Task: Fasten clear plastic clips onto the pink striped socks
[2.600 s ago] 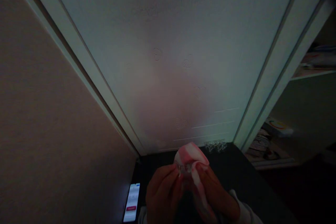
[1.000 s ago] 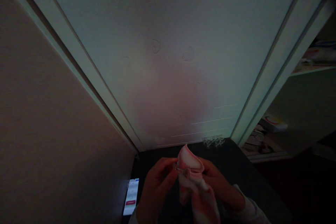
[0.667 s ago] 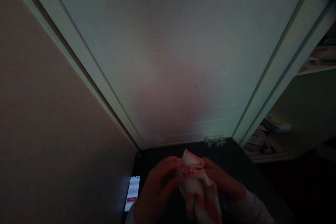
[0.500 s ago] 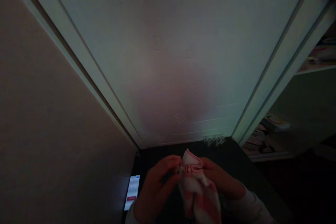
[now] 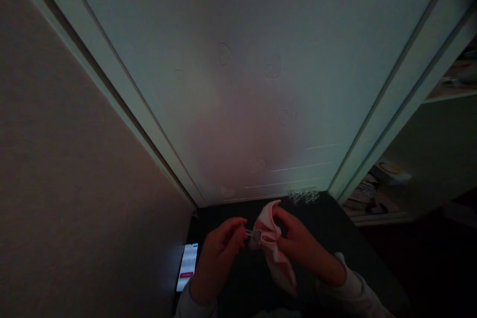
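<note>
A pink and white cloth (image 5: 281,263) hangs from my right hand (image 5: 298,241), whose fingers are closed around its upper part. My left hand (image 5: 223,253), left of the cloth, pinches the thin end of a small shiny metal piece (image 5: 256,235). The wider end of that piece lies against the cloth, and the dim light hides its exact shape. Both hands are above a dark surface (image 5: 242,288).
A lit phone (image 5: 187,267) lies left of my left hand. Small clear or shiny pieces (image 5: 303,195) sit at the back edge, against a pale panel (image 5: 238,84) with embossed hearts. Shelves with items, including a white box (image 5: 393,171), stand at the right.
My left hand has drawn slightly away from the cloth, and the metal piece now shows between the hands. The cloth has turned and hangs narrower, its top folded over.
</note>
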A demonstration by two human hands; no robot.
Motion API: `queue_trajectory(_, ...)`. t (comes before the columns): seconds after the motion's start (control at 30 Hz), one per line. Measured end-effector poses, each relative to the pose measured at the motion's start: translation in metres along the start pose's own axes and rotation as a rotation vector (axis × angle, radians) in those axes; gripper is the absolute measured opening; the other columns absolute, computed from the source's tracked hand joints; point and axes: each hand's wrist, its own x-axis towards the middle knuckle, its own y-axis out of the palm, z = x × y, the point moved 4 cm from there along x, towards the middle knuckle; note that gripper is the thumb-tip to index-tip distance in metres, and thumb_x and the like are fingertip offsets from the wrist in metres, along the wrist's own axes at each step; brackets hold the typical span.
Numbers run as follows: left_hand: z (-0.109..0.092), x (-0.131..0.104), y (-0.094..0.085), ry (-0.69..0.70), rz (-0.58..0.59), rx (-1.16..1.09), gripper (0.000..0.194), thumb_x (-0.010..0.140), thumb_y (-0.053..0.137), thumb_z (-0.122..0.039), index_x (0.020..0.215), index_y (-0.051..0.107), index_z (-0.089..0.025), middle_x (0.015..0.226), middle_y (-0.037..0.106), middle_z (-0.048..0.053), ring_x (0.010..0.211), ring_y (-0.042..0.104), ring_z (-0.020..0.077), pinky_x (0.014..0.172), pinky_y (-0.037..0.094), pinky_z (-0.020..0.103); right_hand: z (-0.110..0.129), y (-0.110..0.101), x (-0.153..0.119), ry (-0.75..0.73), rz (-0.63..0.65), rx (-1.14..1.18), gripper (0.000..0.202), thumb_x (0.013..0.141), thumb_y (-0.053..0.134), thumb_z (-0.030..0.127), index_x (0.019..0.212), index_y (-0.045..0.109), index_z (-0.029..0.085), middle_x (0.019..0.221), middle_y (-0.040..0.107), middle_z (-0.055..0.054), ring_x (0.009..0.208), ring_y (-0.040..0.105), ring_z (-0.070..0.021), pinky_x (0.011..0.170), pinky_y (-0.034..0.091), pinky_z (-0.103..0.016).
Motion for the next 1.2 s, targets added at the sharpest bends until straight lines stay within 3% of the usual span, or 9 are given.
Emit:
queue_trajectory(0.13,-0.001,0.0,0.001,0.012,-0.004,0.005,0.029,0.082,0.053,-0.035,0.1,0.065,-0.016,0.073,0.066,0.003,0.064,0.057,0.0142,0.059,0.043,0.023,0.005,-0.005,-0.001,-0.128,-0.088,-0.05,0.017,0.071,0.065,0.02,0.085,0.055,0.018,0.085,0.056,-0.001,0.08,0.053,-0.0176,0.074,0.042,-0.028)
queue_trajectory(0.3,-0.001,0.001,0.003,0.0,0.012,0.003,0.029,0.082,0.053,-0.035,0.1,0.065,-0.016,0.075,0.066,0.003,0.064,0.055,0.0142,0.058,0.043,0.022,0.007,0.001,-0.004,-0.175,0.084,-0.121,0.013,0.081,0.054,0.02,0.089,0.063,0.018,0.086,0.064,-0.004,0.08,0.058,-0.0178,0.073,0.043,-0.028)
queue_trajectory(0.47,0.003,-0.002,0.004,0.048,0.017,-0.034,0.029,0.082,0.055,-0.036,0.102,0.064,-0.017,0.081,0.066,0.004,0.07,0.058,0.0159,0.064,0.046,0.024,0.007,0.002,-0.005,-0.132,0.083,-0.16,0.018,0.081,0.05,0.021,0.082,0.068,0.017,0.074,0.067,-0.003,0.067,0.058,-0.0158,0.063,0.043,-0.025)
queue_trajectory(0.8,0.001,-0.005,0.003,0.109,0.012,-0.03,0.028,0.082,0.055,-0.029,0.107,0.062,-0.018,0.094,0.066,0.006,0.084,0.06,0.0188,0.077,0.047,0.028,0.005,0.005,-0.004,-0.058,0.096,-0.042,0.028,0.069,0.047,0.007,0.082,0.069,0.017,0.077,0.065,-0.001,0.065,0.056,-0.0136,0.06,0.041,-0.022)
queue_trajectory(1.03,-0.002,-0.009,0.006,0.247,0.054,0.032,0.027,0.086,0.049,-0.024,0.112,0.057,-0.021,0.108,0.061,0.008,0.1,0.056,0.0214,0.088,0.044,0.033,-0.006,0.004,-0.006,0.089,0.049,0.091,0.016,0.071,0.057,0.017,0.08,0.069,0.016,0.074,0.065,-0.002,0.065,0.056,-0.0147,0.061,0.042,-0.024)
queue_trajectory(1.2,-0.003,-0.01,0.006,0.328,0.107,-0.01,0.03,0.087,0.048,-0.022,0.115,0.057,-0.023,0.12,0.058,0.008,0.113,0.05,0.0223,0.096,0.039,0.033,-0.01,0.007,-0.005,0.086,0.07,0.198,0.012,0.07,0.059,0.02,0.078,0.068,0.016,0.073,0.063,-0.001,0.066,0.054,-0.0143,0.062,0.042,-0.024)
